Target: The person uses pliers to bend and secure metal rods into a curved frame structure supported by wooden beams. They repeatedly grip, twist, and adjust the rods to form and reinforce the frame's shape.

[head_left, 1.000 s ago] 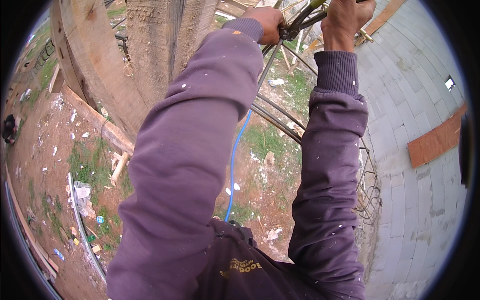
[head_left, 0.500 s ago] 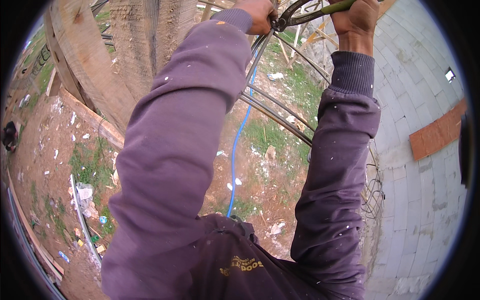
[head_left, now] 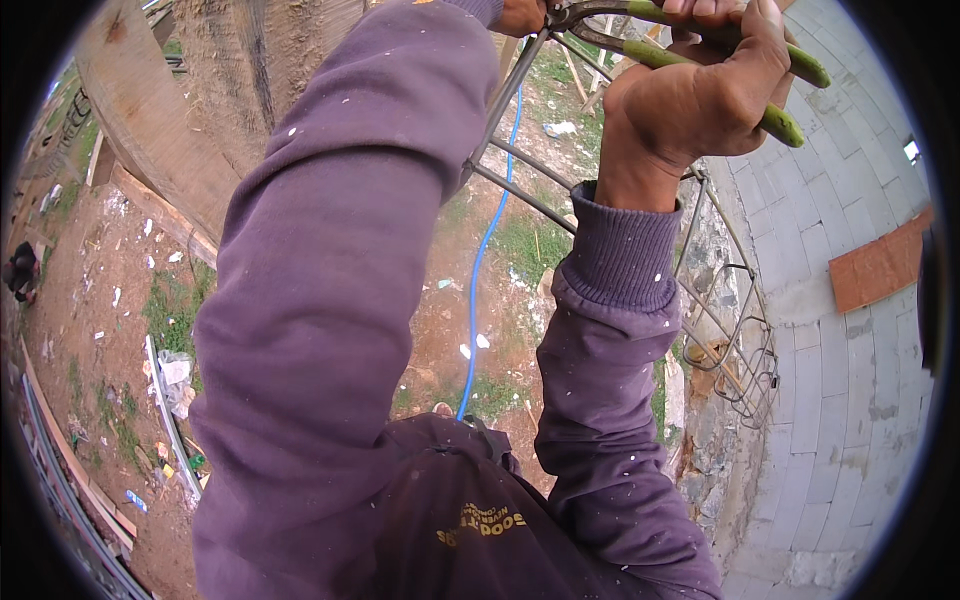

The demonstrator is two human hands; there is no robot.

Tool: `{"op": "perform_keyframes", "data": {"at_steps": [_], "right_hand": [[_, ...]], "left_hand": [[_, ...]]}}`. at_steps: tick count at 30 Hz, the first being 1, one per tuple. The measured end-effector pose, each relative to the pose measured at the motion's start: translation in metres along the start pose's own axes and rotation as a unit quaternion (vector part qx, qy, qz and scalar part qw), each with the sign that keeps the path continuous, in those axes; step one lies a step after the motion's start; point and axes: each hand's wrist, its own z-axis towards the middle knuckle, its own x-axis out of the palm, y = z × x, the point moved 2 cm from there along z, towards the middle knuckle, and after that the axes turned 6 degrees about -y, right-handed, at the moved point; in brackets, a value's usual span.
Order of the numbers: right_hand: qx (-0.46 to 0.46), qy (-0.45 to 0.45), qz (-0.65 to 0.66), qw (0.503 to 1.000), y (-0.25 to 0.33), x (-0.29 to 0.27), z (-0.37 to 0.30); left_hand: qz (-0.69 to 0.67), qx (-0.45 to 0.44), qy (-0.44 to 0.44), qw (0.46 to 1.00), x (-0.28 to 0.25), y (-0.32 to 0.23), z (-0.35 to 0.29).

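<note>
Green-handled pincers [head_left: 655, 52] are in my right hand [head_left: 690, 108], its fingers closed round the grips, which stand apart. The pincers' jaws meet the upper end of a dark steel bar [head_left: 512, 88] near the top edge. Beside those jaws is my left hand [head_left: 518, 16], cut off by the top of the picture. Its visible fingers look curled; what they hold is hidden. More thin steel bars [head_left: 530, 200] run from the upright bar toward my right forearm and pass behind it.
Rough wooden boards [head_left: 215, 85] stand at my left. A grey block wall [head_left: 830, 430] rises on the right, with bent rebar [head_left: 740, 350] along its foot. Below, a blue hose [head_left: 475, 290] crosses littered soil and grass. A person [head_left: 20, 272] is at the far left.
My right hand has come lower and nearer, turning the pincers so their handle ends show. My left hand has shifted up, partly out of the picture.
</note>
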Motion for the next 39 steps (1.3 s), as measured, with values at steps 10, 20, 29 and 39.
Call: {"op": "perform_keyframes", "data": {"at_steps": [10,20,29,39], "right_hand": [[0.024,0.015,-0.148,0.989,-0.068,0.008,0.091],[0.185,0.274,-0.136,0.934,-0.102,0.012,0.135],[0.339,0.374,0.045,0.862,-0.093,-0.004,0.150],[0.138,0.010,-0.023,0.990,-0.012,0.000,0.061]], "left_hand": [[-0.020,-0.058,0.025,0.998,-0.009,-0.014,-0.012],[0.032,-0.048,0.005,0.998,-0.003,-0.006,-0.010],[0.019,-0.052,0.012,0.998,-0.004,-0.008,-0.011],[-0.047,-0.072,0.017,0.996,-0.010,-0.012,-0.014]]}}
